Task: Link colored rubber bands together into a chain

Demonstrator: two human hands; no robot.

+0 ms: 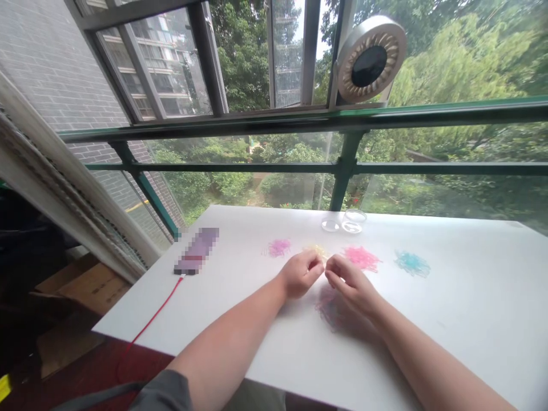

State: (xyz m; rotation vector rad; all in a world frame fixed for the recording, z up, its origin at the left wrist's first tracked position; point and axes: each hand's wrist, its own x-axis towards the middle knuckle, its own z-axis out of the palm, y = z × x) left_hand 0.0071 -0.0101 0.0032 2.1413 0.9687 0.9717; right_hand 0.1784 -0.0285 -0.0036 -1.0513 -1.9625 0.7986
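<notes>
My left hand [303, 273] and my right hand [349, 281] are held close together above the white table [479, 319]. The fingertips of both are pinched and almost meet; whatever is between them is too small to make out. Behind my fingers lies a yellow pile of thin bands [315, 251], partly covered by my left hand. To its left is a purple pile [279, 247], to its right a pink pile [362, 258], and farther right a teal pile [411, 263]. A looser mixed-colour pile [329, 311] lies below my hands, partly hidden by my right hand.
A clear round container [354, 220] and a clear lid [330, 226] are at the table's back edge. A blurred-out phone [197, 251] with a red cable [160, 308] lies at the left. A round fan [371, 59] stands above the green railing [265, 121]. Cardboard boxes [92, 282] are beside the table.
</notes>
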